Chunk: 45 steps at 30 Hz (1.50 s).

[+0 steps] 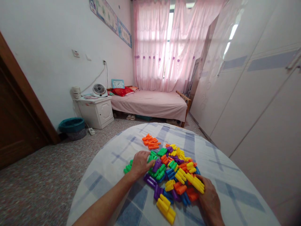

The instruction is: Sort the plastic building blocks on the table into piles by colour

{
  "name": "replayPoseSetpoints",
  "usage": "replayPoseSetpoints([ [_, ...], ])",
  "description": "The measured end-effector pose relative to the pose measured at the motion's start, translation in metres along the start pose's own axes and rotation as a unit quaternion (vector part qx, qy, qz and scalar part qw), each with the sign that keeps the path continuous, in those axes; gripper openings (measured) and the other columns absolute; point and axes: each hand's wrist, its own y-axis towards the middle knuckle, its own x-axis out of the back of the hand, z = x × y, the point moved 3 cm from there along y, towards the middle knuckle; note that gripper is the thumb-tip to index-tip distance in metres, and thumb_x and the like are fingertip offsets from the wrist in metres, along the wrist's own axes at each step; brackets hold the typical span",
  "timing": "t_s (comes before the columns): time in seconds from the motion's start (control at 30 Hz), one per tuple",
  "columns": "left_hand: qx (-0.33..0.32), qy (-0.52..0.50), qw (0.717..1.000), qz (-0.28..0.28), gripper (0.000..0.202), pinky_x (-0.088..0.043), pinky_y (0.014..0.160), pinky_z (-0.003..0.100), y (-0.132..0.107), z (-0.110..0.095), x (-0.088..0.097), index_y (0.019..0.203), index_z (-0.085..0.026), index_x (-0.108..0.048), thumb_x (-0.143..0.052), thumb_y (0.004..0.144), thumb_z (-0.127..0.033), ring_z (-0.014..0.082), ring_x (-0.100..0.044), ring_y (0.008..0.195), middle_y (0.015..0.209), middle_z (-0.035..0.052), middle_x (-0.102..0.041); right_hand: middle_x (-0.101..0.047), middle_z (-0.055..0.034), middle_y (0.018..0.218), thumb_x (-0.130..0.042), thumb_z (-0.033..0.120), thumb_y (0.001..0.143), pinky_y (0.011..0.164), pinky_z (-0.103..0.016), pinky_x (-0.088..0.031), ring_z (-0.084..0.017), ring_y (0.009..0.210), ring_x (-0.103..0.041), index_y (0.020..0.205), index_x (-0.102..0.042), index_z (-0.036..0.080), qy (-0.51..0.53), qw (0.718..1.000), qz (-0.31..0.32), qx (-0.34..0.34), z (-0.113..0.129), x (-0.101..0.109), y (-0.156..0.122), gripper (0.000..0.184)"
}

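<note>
A heap of plastic building blocks (172, 171) in orange, yellow, green, purple and blue lies on a round table with a white and blue checked cloth (113, 163). My left hand (140, 163) rests palm down on the green blocks (128, 168) at the heap's left edge, fingers curled over them. My right hand (210, 199) lies at the heap's right front edge, fingers closed against a long yellow block (195, 183). A small group of orange blocks (150, 142) sits apart at the far side.
Beyond the table are a bed with a pink cover (150, 105), a white bedside cabinet with a fan (96, 110), a teal bin (71, 127) on the floor, white wardrobe doors (249, 94) along the right and a wooden door (16, 119) at left.
</note>
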Motion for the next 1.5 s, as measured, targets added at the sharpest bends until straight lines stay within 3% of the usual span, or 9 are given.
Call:
replayPoseSetpoints([
  [0.17, 0.075, 0.021, 0.995, 0.055, 0.041, -0.043, 0.079, 0.034, 0.011, -0.012, -0.014, 0.098, -0.019, -0.062, -0.05, 0.082, -0.055, 0.0251, -0.061, 0.09, 0.092, 0.0093, -0.067, -0.062, -0.0078, 0.107, -0.044, 0.037, 0.078, 0.085, -0.034, -0.041, -0.024, 0.1, -0.055, 0.104, -0.062, 0.021, 0.004, 1.0, 0.003, 0.005, -0.005, -0.001, 0.002, 0.035],
  [0.33, 0.091, -0.055, 0.99, 0.092, 0.029, -0.044, 0.073, 0.028, 0.012, 0.002, -0.017, 0.104, -0.019, -0.061, -0.053, 0.082, -0.037, 0.0202, -0.063, 0.087, 0.093, 0.0059, -0.068, -0.061, -0.0079, 0.108, -0.043, 0.037, 0.078, 0.084, -0.034, -0.041, -0.024, 0.101, -0.055, 0.105, -0.063, 0.022, -0.016, 1.0, 0.015, -0.001, -0.001, 0.0, 0.002, 0.036],
  [0.47, 0.066, -0.088, 0.988, 0.107, 0.033, -0.045, 0.083, 0.029, 0.01, 0.009, -0.016, 0.108, -0.017, -0.062, -0.057, 0.076, -0.021, 0.0201, -0.062, 0.096, 0.104, 0.007, -0.068, -0.062, -0.0084, 0.105, -0.044, 0.037, 0.077, 0.081, -0.034, -0.042, -0.024, 0.1, -0.056, 0.103, -0.064, 0.022, -0.024, 1.0, 0.008, 0.006, 0.002, 0.0, 0.001, 0.036],
  [0.6, 0.056, -0.127, 0.988, 0.072, 0.03, -0.044, 0.09, 0.028, 0.008, 0.011, -0.012, 0.105, -0.016, -0.063, -0.055, 0.077, -0.016, 0.0178, -0.061, 0.099, 0.106, 0.0062, -0.068, -0.064, -0.0082, 0.102, -0.046, 0.035, 0.075, 0.077, -0.032, -0.043, -0.024, 0.097, -0.058, 0.1, -0.065, 0.022, -0.027, 1.0, 0.007, 0.01, 0.005, 0.002, 0.001, 0.034],
  [0.73, 0.064, -0.165, 0.984, 0.003, 0.028, -0.045, 0.091, 0.028, 0.008, 0.019, 0.007, 0.105, -0.019, -0.062, -0.051, 0.08, -0.015, 0.0159, -0.06, 0.099, 0.106, 0.0042, -0.067, -0.064, -0.0081, 0.103, -0.044, 0.034, 0.076, 0.077, -0.031, -0.043, -0.023, 0.098, -0.058, 0.1, -0.065, 0.022, -0.023, 1.0, 0.011, 0.009, 0.006, 0.003, 0.001, 0.034],
  [0.9, 0.038, -0.069, 0.994, -0.079, 0.028, -0.044, 0.094, 0.035, -0.007, 0.047, 0.034, 0.107, -0.02, -0.061, -0.046, 0.083, -0.017, 0.0199, -0.057, 0.103, 0.107, 0.0064, -0.065, -0.064, -0.0085, 0.104, -0.045, 0.036, 0.075, 0.079, -0.033, -0.043, -0.024, 0.098, -0.057, 0.102, -0.063, 0.021, -0.01, 1.0, -0.005, 0.007, 0.003, 0.002, 0.0, 0.036],
  [1.1, 0.03, -0.02, 0.999, -0.04, 0.025, -0.045, 0.091, 0.036, -0.041, 0.072, 0.023, 0.102, -0.021, -0.063, -0.048, 0.087, -0.033, 0.022, -0.057, 0.1, 0.106, 0.0067, -0.064, -0.063, -0.0084, 0.105, -0.046, 0.038, 0.075, 0.081, -0.033, -0.042, -0.024, 0.098, -0.056, 0.104, -0.063, 0.022, -0.02, 1.0, 0.001, -0.001, 0.003, 0.001, 0.001, 0.038],
  [1.33, 0.038, -0.046, 0.995, -0.08, 0.029, -0.045, 0.092, 0.036, -0.049, 0.067, 0.02, 0.102, -0.021, -0.063, -0.04, 0.091, -0.035, 0.0207, -0.057, 0.101, 0.105, 0.007, -0.065, -0.062, -0.0097, 0.106, -0.044, 0.036, 0.076, 0.08, -0.033, -0.042, -0.024, 0.099, -0.056, 0.106, -0.062, 0.02, -0.02, 1.0, 0.007, -0.002, 0.005, 0.002, 0.0, 0.038],
  [1.5, -0.022, -0.003, 0.999, -0.036, 0.036, -0.041, 0.097, 0.041, -0.053, 0.061, 0.018, 0.112, -0.023, -0.061, -0.058, 0.081, -0.041, 0.0253, -0.053, 0.111, 0.12, 0.0089, -0.059, -0.063, -0.0094, 0.104, -0.044, 0.037, 0.075, 0.079, -0.033, -0.043, -0.025, 0.099, -0.056, 0.104, -0.063, 0.02, -0.02, 1.0, 0.007, -0.001, 0.003, 0.002, 0.002, 0.038],
])
